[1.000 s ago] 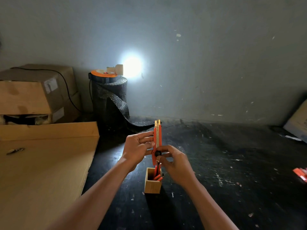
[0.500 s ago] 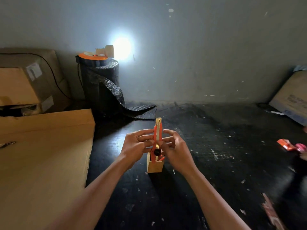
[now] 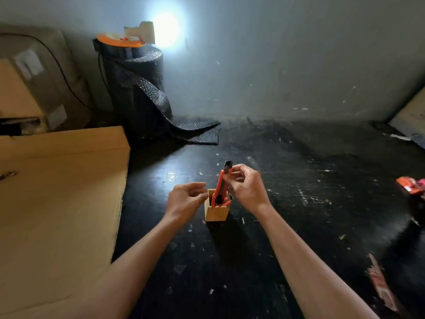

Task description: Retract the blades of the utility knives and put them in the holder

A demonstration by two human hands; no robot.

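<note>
An orange utility knife [image 3: 221,184] stands tilted with its lower end inside a small wooden holder [image 3: 216,212] on the black table. My right hand [image 3: 247,188] pinches the knife's upper part near its dark tip. Just left of the holder, my left hand [image 3: 186,200] hovers with loosely curled fingers and holds nothing. Other orange knife handles show inside the holder. Another orange utility knife [image 3: 408,185] lies at the far right of the table.
A large flat cardboard box [image 3: 57,203] fills the left side. Behind it stand a dark roll of bubble wrap [image 3: 135,88] with an orange reel on top and more cartons [image 3: 34,84]. A torn orange wrapper [image 3: 381,286] lies at the lower right.
The knife has gone down from between both hands into the holder. My left hand has let go of it and moved off to the left. The camera has tilted down.
</note>
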